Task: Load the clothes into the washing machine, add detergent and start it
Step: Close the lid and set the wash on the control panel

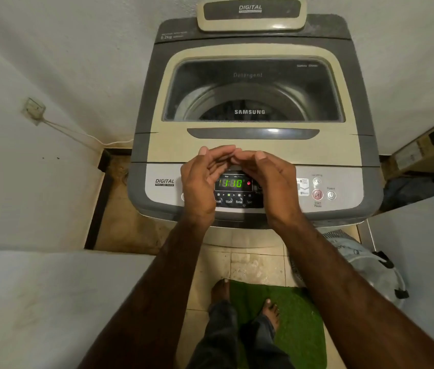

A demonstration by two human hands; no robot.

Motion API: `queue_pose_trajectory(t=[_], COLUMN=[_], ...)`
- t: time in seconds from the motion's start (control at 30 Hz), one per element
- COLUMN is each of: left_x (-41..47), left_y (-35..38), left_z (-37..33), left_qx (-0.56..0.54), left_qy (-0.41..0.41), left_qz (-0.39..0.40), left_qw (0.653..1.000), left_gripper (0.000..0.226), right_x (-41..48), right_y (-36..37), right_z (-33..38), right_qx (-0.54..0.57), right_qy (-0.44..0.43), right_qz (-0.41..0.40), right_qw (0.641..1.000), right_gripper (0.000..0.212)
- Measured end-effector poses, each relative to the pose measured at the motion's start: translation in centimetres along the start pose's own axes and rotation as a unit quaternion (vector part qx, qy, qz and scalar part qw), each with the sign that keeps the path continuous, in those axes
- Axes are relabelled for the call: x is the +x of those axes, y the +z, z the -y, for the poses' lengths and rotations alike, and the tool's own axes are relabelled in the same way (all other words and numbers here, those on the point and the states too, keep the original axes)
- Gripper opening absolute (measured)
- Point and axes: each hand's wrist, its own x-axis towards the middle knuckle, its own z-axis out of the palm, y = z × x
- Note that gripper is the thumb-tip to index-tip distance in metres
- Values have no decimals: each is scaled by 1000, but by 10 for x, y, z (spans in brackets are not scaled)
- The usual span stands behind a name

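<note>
A beige and grey top-load washing machine point(253, 145) stands in front of me with its glass lid point(253, 89) down. Through the glass I see the steel drum with dark clothes at the bottom. The control panel display point(233, 183) glows green and reads 13:10, with a red light beside it. The red start/pause button point(317, 194) and the power button point(331, 195) lie at the panel's right. My left hand point(205, 179) and my right hand point(269, 179) hover over the panel, palms facing, fingertips meeting above the display. Neither hand holds anything.
White walls close in on both sides. A wall socket point(33, 110) with a white cable is at the left. A bucket with a bag point(370, 265) stands on the floor at the right. My bare feet are on a green mat point(298, 323) on tiled floor.
</note>
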Motion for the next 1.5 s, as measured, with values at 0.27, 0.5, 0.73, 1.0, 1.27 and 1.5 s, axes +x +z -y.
queue_pose_trajectory(t=[0.27, 0.5, 0.73, 1.0, 1.27, 1.5], left_x=[5, 1, 1, 1, 4, 4], left_y=[-2, 4, 5, 4, -1, -6], left_z=[5, 11, 10, 11, 14, 13], left_qx=[-10, 10, 24, 30, 72, 153], left_qy=[17, 18, 30, 36, 51, 73], left_qz=[-16, -54, -53, -49, -19, 52], left_qw=[1000, 998, 998, 998, 996, 984], left_gripper=[47, 45, 42, 42, 35, 22], right_x=[7, 3, 2, 1, 1, -4], right_y=[10, 12, 11, 12, 14, 6], right_z=[-9, -12, -14, -13, -16, -18], right_qx=[0, -36, -58, -73, -153, -318], right_qy=[-20, -54, -54, -55, -78, -115], right_qz=[-33, -28, -26, -25, -21, 54], right_qw=[999, 998, 996, 996, 985, 939], right_gripper=[37, 35, 35, 34, 29, 36])
